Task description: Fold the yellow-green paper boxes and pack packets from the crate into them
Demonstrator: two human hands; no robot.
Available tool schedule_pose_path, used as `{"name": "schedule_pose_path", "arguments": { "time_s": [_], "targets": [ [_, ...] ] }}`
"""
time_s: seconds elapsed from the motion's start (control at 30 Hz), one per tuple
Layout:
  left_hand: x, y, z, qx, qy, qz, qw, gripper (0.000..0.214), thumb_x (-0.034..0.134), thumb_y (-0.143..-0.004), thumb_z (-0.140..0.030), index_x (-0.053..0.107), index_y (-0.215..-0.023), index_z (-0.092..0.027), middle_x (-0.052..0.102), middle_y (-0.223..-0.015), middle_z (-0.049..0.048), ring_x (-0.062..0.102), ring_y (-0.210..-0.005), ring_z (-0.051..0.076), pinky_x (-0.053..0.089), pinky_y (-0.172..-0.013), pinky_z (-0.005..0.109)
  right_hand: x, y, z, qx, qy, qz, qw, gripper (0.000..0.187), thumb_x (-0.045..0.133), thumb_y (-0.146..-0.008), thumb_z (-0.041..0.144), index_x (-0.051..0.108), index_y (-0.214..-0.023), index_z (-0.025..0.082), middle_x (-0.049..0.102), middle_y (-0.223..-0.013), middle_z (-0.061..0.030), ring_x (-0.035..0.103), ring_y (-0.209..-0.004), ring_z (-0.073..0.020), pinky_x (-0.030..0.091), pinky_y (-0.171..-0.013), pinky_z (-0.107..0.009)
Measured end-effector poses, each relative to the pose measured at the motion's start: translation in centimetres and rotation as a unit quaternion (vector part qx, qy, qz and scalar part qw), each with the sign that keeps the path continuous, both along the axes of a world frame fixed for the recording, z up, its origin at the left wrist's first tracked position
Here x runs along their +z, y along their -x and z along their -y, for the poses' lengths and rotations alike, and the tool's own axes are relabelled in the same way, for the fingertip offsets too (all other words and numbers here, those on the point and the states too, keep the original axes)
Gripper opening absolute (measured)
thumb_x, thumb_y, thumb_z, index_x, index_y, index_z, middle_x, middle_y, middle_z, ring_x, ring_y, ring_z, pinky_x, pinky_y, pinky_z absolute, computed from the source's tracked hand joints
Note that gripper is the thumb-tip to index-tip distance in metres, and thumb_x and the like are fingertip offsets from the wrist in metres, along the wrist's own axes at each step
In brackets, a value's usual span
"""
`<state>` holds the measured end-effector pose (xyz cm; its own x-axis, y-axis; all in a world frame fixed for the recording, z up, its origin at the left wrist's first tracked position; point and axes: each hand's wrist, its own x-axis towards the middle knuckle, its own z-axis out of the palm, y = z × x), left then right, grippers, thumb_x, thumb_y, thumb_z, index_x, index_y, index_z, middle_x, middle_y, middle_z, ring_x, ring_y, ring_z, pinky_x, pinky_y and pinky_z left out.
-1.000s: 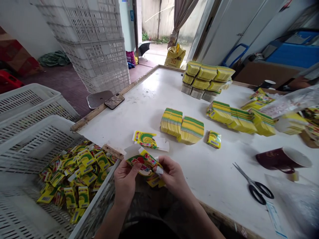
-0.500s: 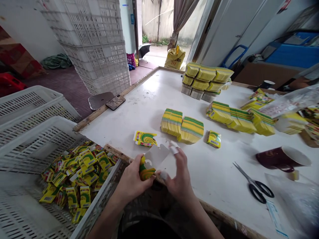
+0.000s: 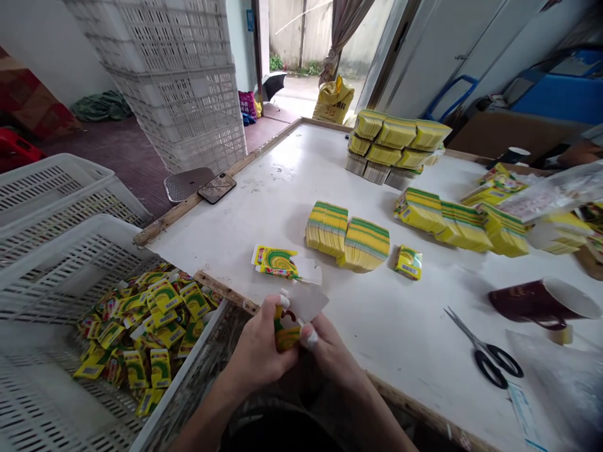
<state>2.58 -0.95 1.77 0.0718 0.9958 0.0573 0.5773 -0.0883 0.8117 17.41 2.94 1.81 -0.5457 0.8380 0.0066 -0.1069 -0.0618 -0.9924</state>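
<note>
My left hand [image 3: 261, 342] grips a small yellow-and-green carton [image 3: 288, 338] at the table's front edge. The carton's pale inner flap [image 3: 308, 301] stands up from it. On the carton's right side, my right hand [image 3: 332, 351] is closed, its white-covered thumb pressed to the carton and its other fingers partly hidden behind the flap. White coverings also show on a left fingertip. Just beyond my hands lies a flattened carton [image 3: 277, 260] with its white end flap to the right. Farther back stand two bundles of flat cartons [image 3: 327, 229], and a single folded carton [image 3: 408, 262] lies beside them.
A white crate [image 3: 101, 235] full of folded cartons [image 3: 164, 304] is at my left. Scissors [image 3: 487, 351], a dark mug [image 3: 532, 302] and a plastic bag [image 3: 560, 376] occupy the right side. Stacked bundles [image 3: 396, 141] stand at the back; a phone [image 3: 217, 188] lies at the left edge.
My right hand has moved in from beside the flap to the carton's right side. The carton has shifted slightly right, and more of the flattened carton behind it shows.
</note>
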Motion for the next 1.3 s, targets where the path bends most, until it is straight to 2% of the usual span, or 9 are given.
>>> {"name": "schedule_pose_path", "arguments": {
  "time_s": [0.2, 0.4, 0.7, 0.93, 1.03, 1.1, 1.17, 1.23, 1.3],
  "targets": [
    [-1.4, 0.1, -0.6, 0.007, -0.081, -0.046, 0.996, 0.075, 0.058, -0.07, -0.012, 0.02, -0.134, -0.019, 0.04, -0.13, 0.0192, 0.046, -0.125, 0.032, 0.044, -0.101, 0.052, -0.6, -0.3, 0.1, -0.065, -0.233, 0.131, 0.961, 0.053, 0.044, -0.089, 0.009, 0.049, -0.137, 0.029, 0.049, -0.143, -0.0079, 0.046, -0.133, -0.0222, 0.04, -0.11, -0.04],
    [-0.6, 1.6, 0.2, 0.055, -0.04, -0.077, 0.995, 0.054, 0.062, -0.073, -0.02, 0.041, -0.123, -0.02, 0.061, -0.112, 0.0104, 0.061, -0.104, 0.028, 0.051, -0.089, 0.043, -1.0, -1.7, -1.1, -0.03, -0.305, 0.206, 0.93, 0.05, 0.053, -0.09, 0.015, 0.049, -0.138, 0.028, 0.036, -0.152, -0.0128, 0.043, -0.135, -0.0268, 0.047, -0.102, -0.038],
    [2.1, 2.8, -0.1, 0.018, 0.004, -0.066, 0.998, 0.057, 0.068, -0.068, -0.023, 0.049, -0.121, -0.018, 0.067, -0.108, 0.0073, 0.066, -0.095, 0.022, 0.052, -0.085, 0.032, 0.8, -3.2, -2.4, 0.036, -0.296, 0.22, 0.929, 0.015, 0.069, -0.081, 0.02, 0.071, -0.096, 0.022, 0.047, -0.143, -0.0163, 0.051, -0.128, -0.0286, 0.048, -0.098, -0.037],
    [1.0, 2.6, -0.1, 0.044, -0.015, -0.05, 0.998, 0.058, 0.071, -0.07, -0.027, 0.048, -0.122, -0.018, 0.067, -0.107, 0.009, 0.066, -0.094, 0.024, 0.053, -0.083, 0.036, 0.8, -1.9, -1.6, 0.047, -0.253, 0.208, 0.944, 0.051, 0.056, -0.089, 0.025, 0.04, -0.137, 0.023, 0.03, -0.153, -0.0156, 0.026, -0.144, -0.0266, 0.035, -0.112, -0.044],
    [0.1, 2.5, 0.0, 0.076, -0.006, 0.069, 0.995, 0.056, 0.076, -0.068, -0.026, 0.052, -0.118, -0.021, 0.068, -0.104, 0.0065, 0.066, -0.093, 0.023, 0.054, -0.082, 0.034, 0.8, -1.3, -2.1, 0.036, -0.215, 0.189, 0.958, 0.067, 0.056, -0.089, 0.026, 0.021, -0.146, 0.022, 0.032, -0.151, -0.0171, 0.036, -0.139, -0.0265, 0.037, -0.111, -0.047],
    [-0.5, 2.6, 0.0, 0.179, -0.045, 0.269, 0.945, 0.055, 0.08, -0.065, -0.027, 0.055, -0.114, -0.022, 0.069, -0.1, 0.0042, 0.067, -0.086, 0.02, 0.055, -0.078, 0.03, 0.6, -0.8, -3.4, 0.035, -0.178, 0.162, 0.97, 0.077, 0.061, -0.086, 0.03, 0.015, -0.148, 0.021, 0.035, -0.148, -0.019, 0.051, -0.126, -0.0254, 0.047, -0.101, -0.044],
    [-1.1, 2.9, -0.1, 0.297, -0.125, 0.452, 0.832, 0.051, 0.078, -0.067, -0.042, 0.056, -0.109, -0.023, 0.069, -0.098, 0.0018, 0.068, -0.084, 0.017, 0.055, -0.081, 0.028, 0.1, -0.1, -5.3, 0.015, -0.169, 0.204, 0.964, 0.073, 0.062, -0.086, 0.03, 0.021, -0.145, 0.019, 0.048, -0.136, -0.0188, 0.062, -0.109, -0.0221, 0.055, -0.088, -0.038],
    [-1.4, 3.3, -0.2, 0.363, -0.166, 0.544, 0.738, 0.047, 0.066, -0.074, -0.058, 0.058, -0.103, -0.023, 0.068, -0.101, 0.0019, 0.068, -0.093, 0.018, 0.053, -0.09, 0.032, -0.7, 0.8, -7.3, -0.034, -0.207, 0.312, 0.927, 0.063, 0.063, -0.084, 0.025, 0.033, -0.138, 0.014, 0.058, -0.121, -0.0171, 0.063, -0.099, -0.0224, 0.055, -0.083, -0.038],
    [-1.5, 3.5, -0.2, 0.388, -0.138, 0.588, 0.696, 0.047, 0.057, -0.079, -0.064, 0.058, -0.1, -0.022, 0.067, -0.104, 0.0044, 0.065, -0.104, 0.021, 0.049, -0.098, 0.037, -1.5, 1.7, -8.8, -0.068, -0.242, 0.372, 0.894, 0.057, 0.065, -0.08, 0.015, 0.042, -0.132, 0.012, 0.061, -0.116, -0.0179, 0.059, -0.102, -0.0271, 0.05, -0.09, -0.045]
  ]
}}
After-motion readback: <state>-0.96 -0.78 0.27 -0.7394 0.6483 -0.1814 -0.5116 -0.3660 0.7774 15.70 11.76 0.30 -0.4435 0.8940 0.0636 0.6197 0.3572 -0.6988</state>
